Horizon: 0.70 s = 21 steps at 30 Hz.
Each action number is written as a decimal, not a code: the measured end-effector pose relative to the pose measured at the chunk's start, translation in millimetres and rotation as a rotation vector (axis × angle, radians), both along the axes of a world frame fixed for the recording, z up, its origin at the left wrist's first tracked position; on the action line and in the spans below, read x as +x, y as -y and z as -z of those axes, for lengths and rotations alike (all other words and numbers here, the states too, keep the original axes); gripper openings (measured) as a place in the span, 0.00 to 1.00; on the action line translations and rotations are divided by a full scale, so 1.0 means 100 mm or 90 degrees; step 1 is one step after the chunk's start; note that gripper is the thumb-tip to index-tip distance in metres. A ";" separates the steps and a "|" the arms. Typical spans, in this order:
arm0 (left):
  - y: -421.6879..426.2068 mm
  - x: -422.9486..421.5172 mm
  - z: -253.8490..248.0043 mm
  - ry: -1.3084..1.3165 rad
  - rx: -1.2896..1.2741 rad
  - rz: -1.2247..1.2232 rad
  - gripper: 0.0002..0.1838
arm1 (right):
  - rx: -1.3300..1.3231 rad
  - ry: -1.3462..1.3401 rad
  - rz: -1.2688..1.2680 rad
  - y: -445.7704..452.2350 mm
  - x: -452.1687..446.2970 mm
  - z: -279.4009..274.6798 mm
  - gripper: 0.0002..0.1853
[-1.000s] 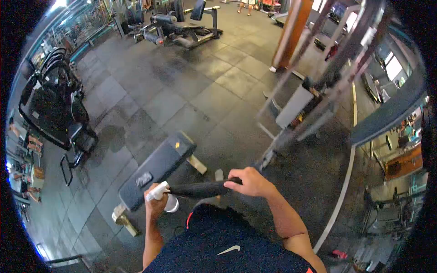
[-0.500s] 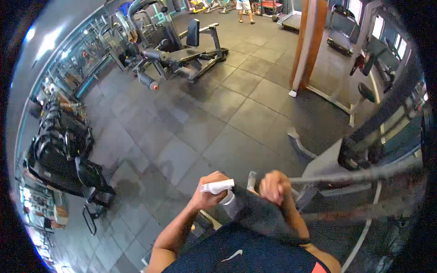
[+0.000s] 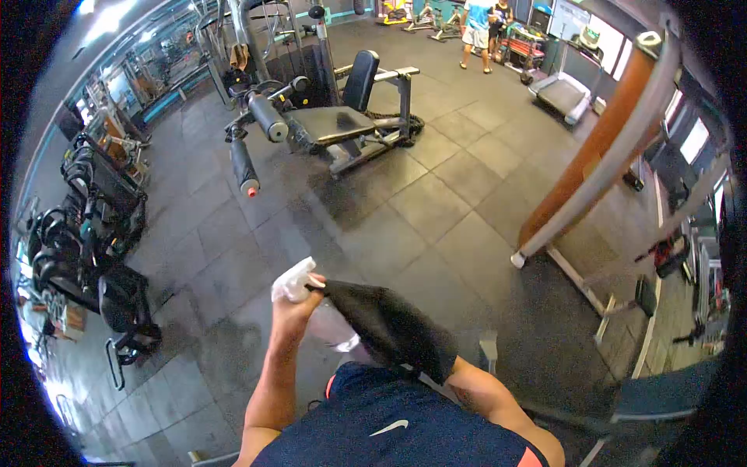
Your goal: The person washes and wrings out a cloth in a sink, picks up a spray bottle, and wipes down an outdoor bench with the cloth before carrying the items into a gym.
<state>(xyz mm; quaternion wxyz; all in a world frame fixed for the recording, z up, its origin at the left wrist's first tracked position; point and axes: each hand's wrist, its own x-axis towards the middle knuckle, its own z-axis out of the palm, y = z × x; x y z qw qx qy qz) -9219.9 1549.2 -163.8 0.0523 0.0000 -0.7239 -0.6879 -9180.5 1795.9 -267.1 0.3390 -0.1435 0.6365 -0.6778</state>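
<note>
My left hand (image 3: 292, 310) is closed around the neck of a spray bottle (image 3: 331, 325) with a white trigger head and a pale, see-through body. A dark cloth (image 3: 389, 315) stretches from beside my left fingers across to my right forearm. Whether the left fingers also pinch its corner, I cannot tell. The cloth covers my right hand, so its fingers are hidden; only the bare forearm shows below. Both arms are held out in front of my dark shirt (image 3: 436, 424).
A leg machine (image 3: 334, 124) with padded rollers stands ahead. A dumbbell rack (image 3: 101, 257) lines the left. An orange-brown padded upright (image 3: 591, 156) and metal frame stand at right. Two people (image 3: 476, 35) are at the back near a treadmill (image 3: 560, 95). Dark tiles (image 3: 420, 210) cover the floor.
My left hand and the spray bottle have moved left and up. My right fist, visible before, is now behind the dark cloth, which has spread out. The view has shifted.
</note>
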 end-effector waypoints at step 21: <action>-4.80 -7.23 0.67 -0.443 -0.307 0.544 0.13 | 0.006 0.073 0.778 -4.48 -5.70 -0.01 0.21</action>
